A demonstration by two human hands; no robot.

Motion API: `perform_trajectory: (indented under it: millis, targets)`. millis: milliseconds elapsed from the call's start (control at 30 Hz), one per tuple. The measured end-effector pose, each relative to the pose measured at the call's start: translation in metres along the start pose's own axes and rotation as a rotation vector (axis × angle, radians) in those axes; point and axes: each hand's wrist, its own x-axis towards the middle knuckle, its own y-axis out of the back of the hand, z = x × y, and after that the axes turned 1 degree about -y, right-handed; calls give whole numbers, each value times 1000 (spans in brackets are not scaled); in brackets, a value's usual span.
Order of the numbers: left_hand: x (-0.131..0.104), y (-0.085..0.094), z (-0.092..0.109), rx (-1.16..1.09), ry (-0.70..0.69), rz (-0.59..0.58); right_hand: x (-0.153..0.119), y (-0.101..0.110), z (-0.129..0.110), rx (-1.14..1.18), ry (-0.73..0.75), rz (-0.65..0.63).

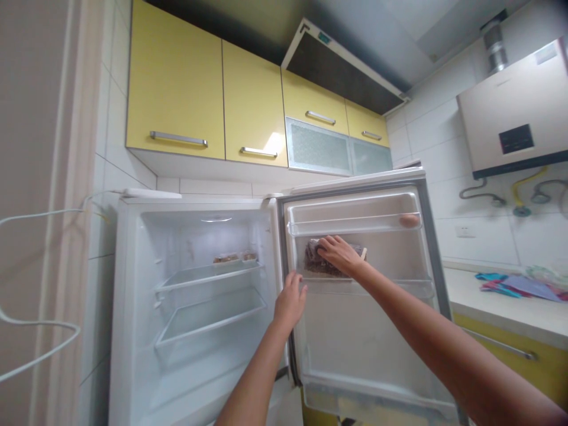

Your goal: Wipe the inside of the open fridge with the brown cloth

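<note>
A fridge (133,307) stands with its door (368,337) swung wide to the right. On the door's middle shelf (390,288) rests a clear bag of dark brown contents (328,266), its exact kind not readable. My right hand (339,254) reaches across the door and grips the upper part of this bag with curled fingers. Close to the shelf's left end is my left hand (290,302), its fingers apart and nothing visible in them. Whether its fingertips touch the shelf, I cannot tell. A brown egg (409,220) sits in the shelf above.
Small packs of food (227,258) lie on the fridge's upper glass shelf (208,279). Yellow cabinets (177,83) hang overhead. To the right, colourful cloths or bags (523,285) lie on a counter (488,307), below a water heater (510,106). A white cable (39,322) hangs at left.
</note>
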Motion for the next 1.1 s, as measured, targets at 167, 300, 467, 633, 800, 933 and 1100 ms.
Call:
perform_trajectory:
  millis: [167,300,467,633,800,933,1100]
  targets:
    - [0,-2,0,-15,-12,6,-5,2,8,-72,38,-15]
    - [0,-3,2,-23,-2,14,-10,3,9,-109,69,-29]
    - [0,-3,4,-20,19,19,4,-6,-9,-104,97,-52]
    - [0,1,2,-3,13,3,27,-9,-33,-59,46,-59]
    - [-1,4,-1,-1,10,7,26,5,-40,-36,-168,-68]
    - [0,4,-2,-13,6,22,18,16,-39,-10,-425,-134]
    - [-1,5,-2,-25,-2,24,7,27,-36,36,-588,-170]
